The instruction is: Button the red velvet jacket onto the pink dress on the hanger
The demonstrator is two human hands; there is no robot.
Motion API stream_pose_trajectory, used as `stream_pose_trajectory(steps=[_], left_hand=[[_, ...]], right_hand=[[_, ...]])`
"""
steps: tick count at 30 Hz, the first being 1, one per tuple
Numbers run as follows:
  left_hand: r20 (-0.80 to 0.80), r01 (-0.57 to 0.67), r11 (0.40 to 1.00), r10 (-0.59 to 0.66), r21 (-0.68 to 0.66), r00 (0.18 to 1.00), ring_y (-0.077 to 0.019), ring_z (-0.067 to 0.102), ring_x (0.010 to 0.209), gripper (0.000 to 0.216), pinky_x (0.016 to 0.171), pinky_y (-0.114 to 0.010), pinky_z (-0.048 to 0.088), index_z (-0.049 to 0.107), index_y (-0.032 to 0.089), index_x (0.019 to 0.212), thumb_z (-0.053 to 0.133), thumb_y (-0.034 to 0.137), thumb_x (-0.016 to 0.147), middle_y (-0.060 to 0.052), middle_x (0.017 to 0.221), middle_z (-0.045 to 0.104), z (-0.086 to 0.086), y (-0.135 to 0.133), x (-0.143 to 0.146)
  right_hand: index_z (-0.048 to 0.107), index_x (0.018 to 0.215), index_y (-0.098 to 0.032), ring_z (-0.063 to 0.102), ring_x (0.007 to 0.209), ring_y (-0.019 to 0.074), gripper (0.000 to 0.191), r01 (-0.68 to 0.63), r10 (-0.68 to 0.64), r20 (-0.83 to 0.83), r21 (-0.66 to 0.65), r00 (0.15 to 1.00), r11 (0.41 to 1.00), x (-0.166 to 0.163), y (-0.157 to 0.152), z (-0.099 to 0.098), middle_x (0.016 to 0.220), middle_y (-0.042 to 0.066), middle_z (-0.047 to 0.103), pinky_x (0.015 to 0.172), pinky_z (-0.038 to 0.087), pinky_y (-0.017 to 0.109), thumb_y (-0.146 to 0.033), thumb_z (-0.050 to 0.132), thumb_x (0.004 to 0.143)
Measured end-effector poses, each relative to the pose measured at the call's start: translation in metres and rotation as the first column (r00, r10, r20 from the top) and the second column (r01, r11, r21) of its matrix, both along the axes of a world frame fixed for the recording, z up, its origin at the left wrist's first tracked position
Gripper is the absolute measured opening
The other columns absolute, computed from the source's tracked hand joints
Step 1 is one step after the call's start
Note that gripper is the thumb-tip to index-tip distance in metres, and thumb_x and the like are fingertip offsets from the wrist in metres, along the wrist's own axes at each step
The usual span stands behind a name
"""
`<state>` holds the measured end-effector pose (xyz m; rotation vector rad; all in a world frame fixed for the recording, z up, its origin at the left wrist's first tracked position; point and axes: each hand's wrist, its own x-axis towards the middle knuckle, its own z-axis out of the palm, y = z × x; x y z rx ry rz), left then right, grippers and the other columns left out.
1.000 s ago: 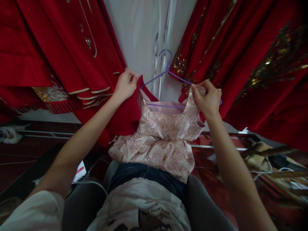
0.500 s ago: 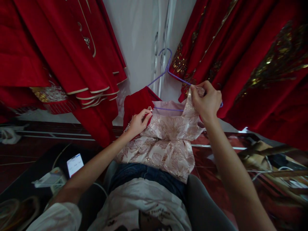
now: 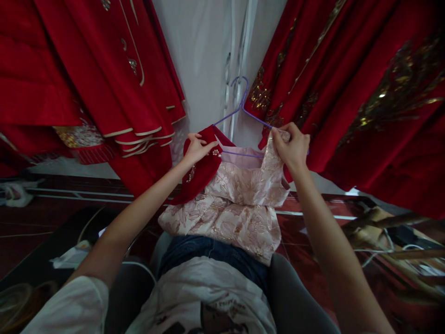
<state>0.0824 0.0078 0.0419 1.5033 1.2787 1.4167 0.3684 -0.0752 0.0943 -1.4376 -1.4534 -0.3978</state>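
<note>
A small pink floral brocade dress [image 3: 239, 204] hangs on a purple wire hanger [image 3: 239, 99] in front of me, its skirt resting on my lap. My left hand [image 3: 196, 148] is closed on the dress's red velvet sleeve [image 3: 200, 171] at the hanger's left shoulder. My right hand [image 3: 292, 146] pinches the pink fabric at the right shoulder, over the hanger's end. The hanger's hook points up toward the white wall.
Red garments with gold trim hang at the left [image 3: 86, 79] and at the right [image 3: 365, 93]. A white wall [image 3: 205, 55] lies between them. The floor is dark red tile [image 3: 41, 213]. White papers [image 3: 69, 257] lie at the lower left; cables and wooden sticks [image 3: 392, 232] at the right.
My left hand dropped from the hanger's left shoulder to the dress front, then rose again, now gripping the red sleeve. My right hand stayed at the right shoulder.
</note>
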Motion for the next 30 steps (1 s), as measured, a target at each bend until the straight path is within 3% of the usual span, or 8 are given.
stream_pose_trajectory(steps=[3, 6, 9, 12, 19, 24, 28, 30], left_hand=[[-0.163, 0.021, 0.996, -0.007, 0.085, 0.987, -0.0149, 0.059, 0.055, 0.041, 0.059, -0.028, 0.051, 0.047, 0.022, 0.088, 0.079, 0.037, 0.066, 0.003, 0.064, 0.058, -0.005, 0.016, -0.001], [-0.314, -0.011, 0.977, 0.079, 0.213, 0.946, -0.0226, 0.065, 0.070, 0.038, 0.067, -0.032, 0.052, 0.049, 0.023, 0.066, 0.071, 0.053, 0.071, -0.002, 0.056, 0.056, 0.002, 0.019, -0.003], [-0.526, -0.082, 0.965, 0.207, 0.250, 0.825, -0.0323, 0.066, 0.087, 0.043, 0.079, -0.039, 0.050, 0.047, 0.023, 0.056, 0.069, 0.056, 0.070, -0.008, 0.061, 0.059, 0.018, 0.012, -0.001], [-0.652, -0.111, 0.967, 0.237, 0.229, 0.720, -0.0385, 0.062, 0.099, 0.036, 0.087, -0.045, 0.046, 0.048, 0.022, 0.056, 0.071, 0.047, 0.068, -0.012, 0.069, 0.062, 0.030, 0.006, -0.001], [-0.553, 0.063, 0.939, 0.144, 0.339, 0.821, -0.0259, 0.061, 0.090, 0.033, 0.091, -0.038, 0.044, 0.048, 0.021, 0.058, 0.048, 0.036, 0.087, -0.006, 0.069, 0.056, 0.051, 0.038, -0.018], [-0.421, 0.166, 0.868, 0.054, 0.469, 0.906, -0.0244, 0.055, 0.107, 0.024, 0.098, -0.040, 0.038, 0.054, 0.018, 0.067, 0.054, 0.031, 0.087, -0.007, 0.096, 0.060, 0.069, 0.038, 0.001], [-0.468, 0.302, 0.878, -0.104, 0.372, 0.877, -0.0213, 0.056, 0.100, 0.024, 0.092, -0.034, 0.042, 0.053, 0.018, 0.064, 0.055, 0.028, 0.086, -0.006, 0.085, 0.060, 0.075, 0.030, 0.013], [-0.456, 0.322, 0.903, -0.167, 0.286, 0.874, -0.0185, 0.057, 0.086, 0.026, 0.085, -0.031, 0.044, 0.051, 0.017, 0.063, 0.050, 0.027, 0.087, -0.003, 0.071, 0.055, 0.077, 0.033, 0.011]], right_hand=[[0.063, 0.085, -0.024, 0.063, 0.079, 0.0243, 0.039, -0.005, 0.005, 0.013, 0.009, 1.000, 1.000, 0.001, 0.000, 0.000, 0.080, 0.005, 0.069, 0.086, 0.042, 0.041, -0.059, 0.048, 0.088], [0.063, 0.086, -0.024, 0.063, 0.079, 0.0240, 0.038, -0.020, 0.020, 0.021, 0.011, 1.000, 1.000, 0.001, 0.001, 0.000, 0.081, 0.005, 0.068, 0.087, 0.042, 0.041, -0.059, 0.048, 0.088], [0.063, 0.086, -0.023, 0.064, 0.080, 0.0245, 0.037, -0.036, 0.035, 0.019, 0.011, 0.999, 0.999, 0.001, 0.001, 0.000, 0.082, 0.005, 0.069, 0.089, 0.042, 0.043, -0.057, 0.048, 0.089], [0.062, 0.086, -0.023, 0.064, 0.081, 0.0252, 0.036, -0.037, 0.037, 0.012, 0.001, 0.999, 0.999, 0.002, 0.000, 0.001, 0.080, 0.005, 0.068, 0.089, 0.041, 0.044, -0.056, 0.048, 0.089], [0.063, 0.085, -0.024, 0.064, 0.082, 0.0251, 0.036, -0.020, 0.020, 0.024, 0.005, 1.000, 1.000, 0.000, 0.001, 0.000, 0.082, 0.006, 0.069, 0.091, 0.039, 0.044, -0.055, 0.047, 0.090], [0.063, 0.084, -0.023, 0.063, 0.082, 0.0263, 0.040, 0.013, -0.013, -0.037, -0.025, 0.999, 1.000, -0.002, -0.003, -0.001, 0.080, 0.008, 0.068, 0.083, 0.043, 0.040, -0.060, 0.047, 0.088], [0.063, 0.074, -0.020, 0.063, 0.078, 0.0265, 0.043, 0.056, -0.071, -0.057, -0.234, 0.996, 0.971, 0.010, 0.007, 0.013, 0.068, 0.008, 0.063, 0.072, 0.044, 0.035, -0.057, 0.046, 0.088], [0.060, 0.062, -0.019, 0.062, 0.070, 0.0244, 0.043, 0.005, -0.031, -0.049, -0.467, 0.998, 0.884, 0.020, 0.020, 0.023, 0.058, 0.007, 0.058, 0.067, 0.045, 0.033, -0.052, 0.050, 0.088]])
